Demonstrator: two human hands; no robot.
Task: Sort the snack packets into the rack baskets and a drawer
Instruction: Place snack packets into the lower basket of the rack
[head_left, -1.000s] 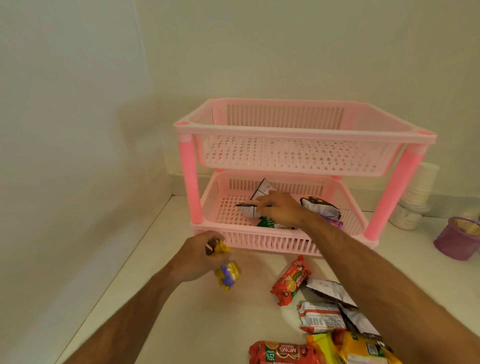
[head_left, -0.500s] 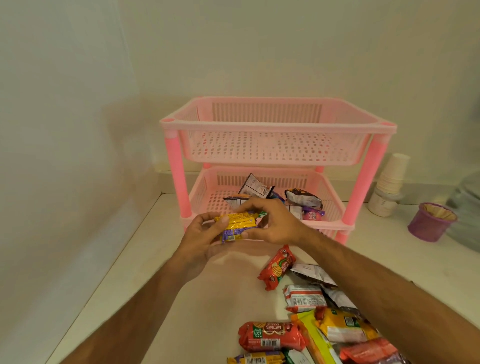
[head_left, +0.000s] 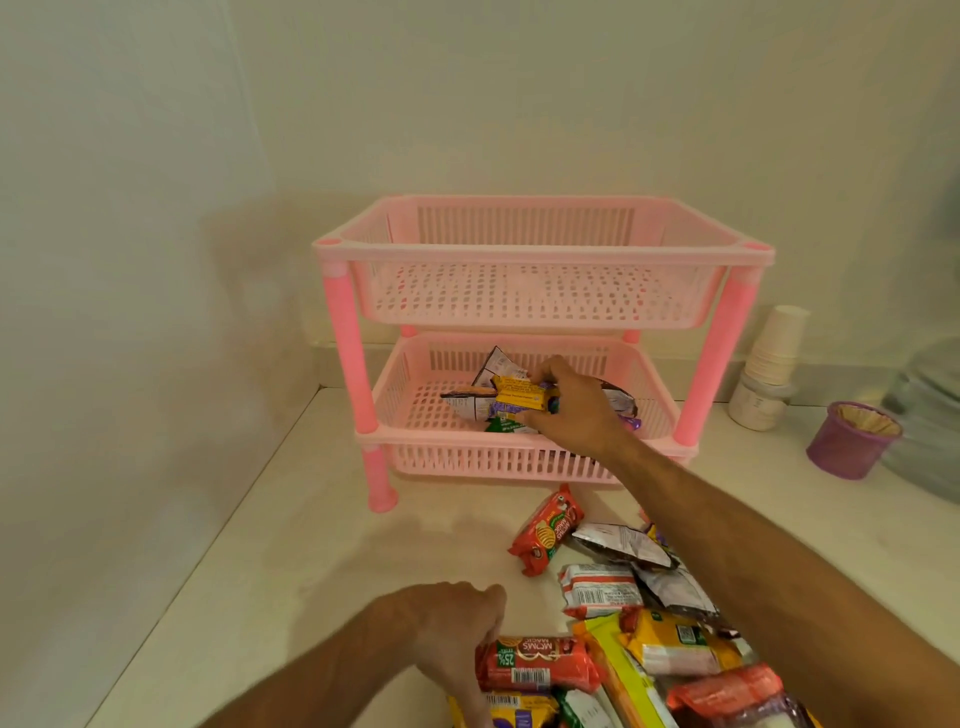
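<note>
Risk of snagging earlier packets: right hand (head_left: 569, 410) pinched yellow packet (head_left: 521, 398) over lower basket (head_left: 395, 395) at twelve o'clock, left hand (head_left: 457, 623) gripped red packet (head_left: 535, 665) at six.

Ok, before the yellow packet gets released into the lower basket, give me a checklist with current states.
1. Right hand grips the yellow and purple snack packet: ok.
2. Packet is over the lower pink plastic basket, inside its rim: ok.
3. Packet already resting on the packets below: cannot tell.
4. Upper pink plastic basket holds no packets: ok.
5. Left hand touches the red biscuit roll on the white counter: ok.
6. Drawer in view: not ok.
</note>
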